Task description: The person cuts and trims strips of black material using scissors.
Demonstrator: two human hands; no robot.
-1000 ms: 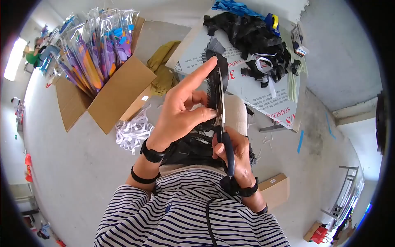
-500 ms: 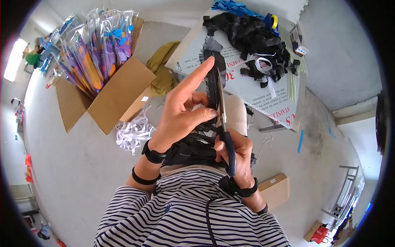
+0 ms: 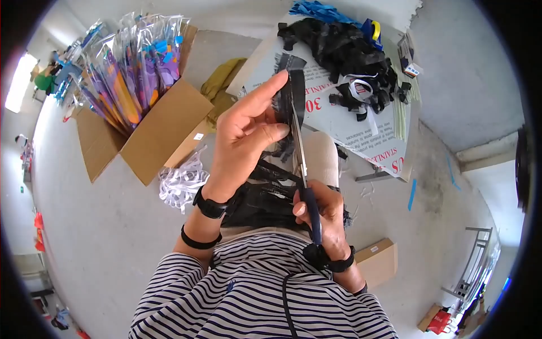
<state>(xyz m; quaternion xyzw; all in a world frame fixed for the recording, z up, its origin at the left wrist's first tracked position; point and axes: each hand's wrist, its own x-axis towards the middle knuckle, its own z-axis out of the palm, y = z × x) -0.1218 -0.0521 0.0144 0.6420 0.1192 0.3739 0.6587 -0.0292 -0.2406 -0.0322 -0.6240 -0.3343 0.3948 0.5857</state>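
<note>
My left hand [image 3: 244,138] pinches a black fabric strip [image 3: 292,85] with frayed edges, its thumb and fingers closed on the left side. The strip stands up in front of me over the lap. In my right hand [image 3: 328,212] is a pair of scissors [image 3: 308,198] with dark handles, its blades pointing up along the strip's right part. Whether the blades are fully closed is hard to make out. More black fabric [image 3: 254,206] lies across my lap, below both hands.
A table [image 3: 333,121] with printed covering holds a black fabric pile [image 3: 339,51], blue strips [image 3: 324,10] and a tape dispenser [image 3: 372,33]. At left stands a cardboard box [image 3: 166,133] of wrapped purple-orange items [image 3: 127,85]; white ribbons [image 3: 183,181] lie on the floor.
My left hand has shifted slightly left and up along the strip, its thumb now higher. The scissors are turned a little and their blades look closer together.
</note>
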